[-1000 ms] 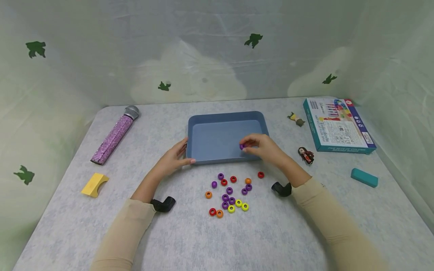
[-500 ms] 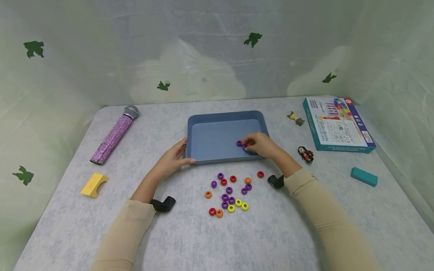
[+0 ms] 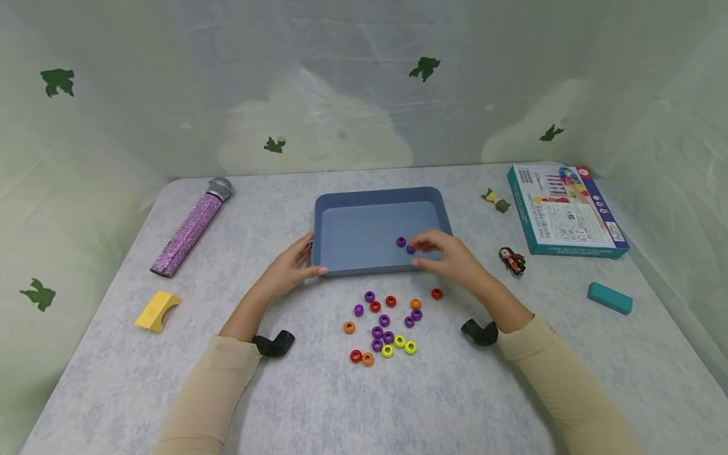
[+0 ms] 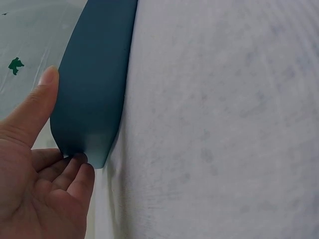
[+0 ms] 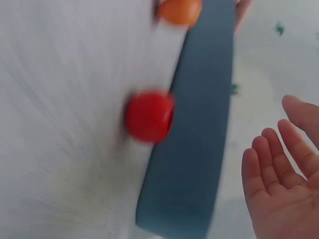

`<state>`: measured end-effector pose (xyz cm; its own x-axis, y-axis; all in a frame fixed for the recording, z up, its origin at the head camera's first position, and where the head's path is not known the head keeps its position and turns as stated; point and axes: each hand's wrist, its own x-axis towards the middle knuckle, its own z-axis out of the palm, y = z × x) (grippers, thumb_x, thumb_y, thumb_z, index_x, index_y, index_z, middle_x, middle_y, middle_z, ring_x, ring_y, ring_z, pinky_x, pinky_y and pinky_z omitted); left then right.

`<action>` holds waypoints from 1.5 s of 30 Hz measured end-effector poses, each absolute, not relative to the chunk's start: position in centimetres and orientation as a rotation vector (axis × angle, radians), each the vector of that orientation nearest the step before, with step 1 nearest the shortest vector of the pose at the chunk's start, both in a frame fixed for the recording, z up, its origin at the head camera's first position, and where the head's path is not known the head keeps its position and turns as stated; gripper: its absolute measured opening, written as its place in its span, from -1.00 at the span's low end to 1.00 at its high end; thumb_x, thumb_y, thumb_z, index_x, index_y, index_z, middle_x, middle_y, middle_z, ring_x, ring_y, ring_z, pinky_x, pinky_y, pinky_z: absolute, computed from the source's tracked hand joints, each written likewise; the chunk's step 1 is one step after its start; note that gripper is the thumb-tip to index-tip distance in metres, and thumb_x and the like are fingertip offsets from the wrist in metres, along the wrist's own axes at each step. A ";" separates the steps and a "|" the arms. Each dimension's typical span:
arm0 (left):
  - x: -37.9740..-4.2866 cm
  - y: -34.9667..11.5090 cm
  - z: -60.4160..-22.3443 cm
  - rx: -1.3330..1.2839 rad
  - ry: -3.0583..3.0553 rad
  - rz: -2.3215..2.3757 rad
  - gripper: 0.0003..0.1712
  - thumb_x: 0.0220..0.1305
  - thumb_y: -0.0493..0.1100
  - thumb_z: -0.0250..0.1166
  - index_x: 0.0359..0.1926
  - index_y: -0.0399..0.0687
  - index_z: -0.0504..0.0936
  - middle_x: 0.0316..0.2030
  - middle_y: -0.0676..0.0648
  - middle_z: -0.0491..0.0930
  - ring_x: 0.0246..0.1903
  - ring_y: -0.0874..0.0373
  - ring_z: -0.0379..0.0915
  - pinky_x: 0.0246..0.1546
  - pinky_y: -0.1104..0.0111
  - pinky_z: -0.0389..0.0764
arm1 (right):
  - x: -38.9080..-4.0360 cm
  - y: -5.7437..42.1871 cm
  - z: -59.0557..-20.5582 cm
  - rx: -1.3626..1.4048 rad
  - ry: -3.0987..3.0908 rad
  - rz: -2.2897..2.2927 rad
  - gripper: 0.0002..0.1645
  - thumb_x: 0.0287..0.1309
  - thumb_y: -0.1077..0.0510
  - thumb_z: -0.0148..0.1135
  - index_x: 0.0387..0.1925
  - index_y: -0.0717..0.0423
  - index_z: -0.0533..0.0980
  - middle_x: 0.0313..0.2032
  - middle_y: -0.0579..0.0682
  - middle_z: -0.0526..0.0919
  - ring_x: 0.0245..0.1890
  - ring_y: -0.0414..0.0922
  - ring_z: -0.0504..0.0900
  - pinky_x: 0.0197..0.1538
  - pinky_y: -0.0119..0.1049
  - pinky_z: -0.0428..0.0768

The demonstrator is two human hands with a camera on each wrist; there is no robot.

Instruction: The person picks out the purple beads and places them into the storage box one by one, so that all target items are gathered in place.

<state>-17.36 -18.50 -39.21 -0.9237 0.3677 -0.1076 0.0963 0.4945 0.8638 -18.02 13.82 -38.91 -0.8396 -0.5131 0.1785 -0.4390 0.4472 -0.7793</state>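
Observation:
A shallow blue tray (image 3: 364, 234) stands on the table with two purple beads, one bead (image 3: 401, 241) and a nearer bead (image 3: 411, 250), lying in it. My left hand (image 3: 289, 268) holds the tray's near left corner. In the left wrist view its thumb (image 4: 44, 99) lies at the rim and the other fingers curl against the outer side. Over the tray's near right part hovers my right hand (image 3: 446, 256), thumb and fingers apart, with nothing between them. The fingertips are right beside the nearer bead; whether they touch it I cannot tell. The right wrist view shows that palm bare.
Several purple, red, orange and yellow beads (image 3: 388, 337) lie scattered before the tray. At left are a glittery pink microphone (image 3: 193, 227) and a yellow arch block (image 3: 158, 311). A boxed set (image 3: 569, 212), small figures (image 3: 514, 261) and a teal block (image 3: 610, 297) sit at right.
My right hand has let go of purple beads inside the tray, where two now lie. Its fingers have spread and drawn slightly back toward the near right. The left hand stays put.

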 end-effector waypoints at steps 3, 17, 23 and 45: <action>-17.4 -18.5 -39.1 0.387 2.462 1.399 -0.03 -0.06 -0.10 0.24 0.25 -0.14 -0.20 0.22 -0.14 -0.20 0.17 0.01 -0.17 0.13 0.26 0.04 | -15.9 14.1 -38.9 -0.942 2.549 -1.413 -0.58 -0.09 0.02 0.17 -0.14 0.09 0.41 -0.18 0.05 0.44 -0.18 -0.01 0.40 -0.12 -0.13 0.42; -17.4 -18.5 -39.2 0.391 2.464 1.385 -0.02 -0.06 -0.11 0.24 0.25 -0.15 -0.21 0.22 -0.15 -0.20 0.16 0.00 -0.17 0.13 0.24 0.03 | -11.2 14.5 -42.7 -0.882 2.447 -1.324 -0.72 -0.13 0.18 0.22 -0.26 0.03 0.47 -0.28 -0.20 0.46 -0.31 -0.24 0.44 -0.25 -0.40 0.48; -17.7 -18.8 -39.8 0.394 2.453 1.409 -0.01 -0.08 -0.08 0.25 0.25 -0.12 -0.20 0.22 -0.13 -0.20 0.16 0.00 -0.16 0.13 0.24 0.03 | -11.1 14.1 -43.2 -0.869 2.531 -1.222 -0.78 -0.12 0.18 0.20 -0.31 -0.02 0.50 -0.29 -0.27 0.45 -0.34 -0.30 0.41 -0.30 -0.46 0.47; -18.7 -19.5 -41.9 0.405 2.481 1.386 0.06 -0.18 0.12 0.25 0.26 0.03 -0.20 0.23 -0.06 -0.19 0.17 0.09 -0.15 0.13 0.32 0.06 | -21.9 14.0 -40.0 -0.553 2.732 -1.348 -0.73 -0.06 0.18 0.13 -0.22 0.11 0.46 -0.29 -0.08 0.47 -0.28 -0.21 0.44 -0.15 -0.35 0.45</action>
<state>-18.66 -19.48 -41.94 -0.9244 0.3687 -0.0977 0.1101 0.5032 0.8571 -21.92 13.95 -39.99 -0.9352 -0.3348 0.1155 -0.2953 0.5573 -0.7760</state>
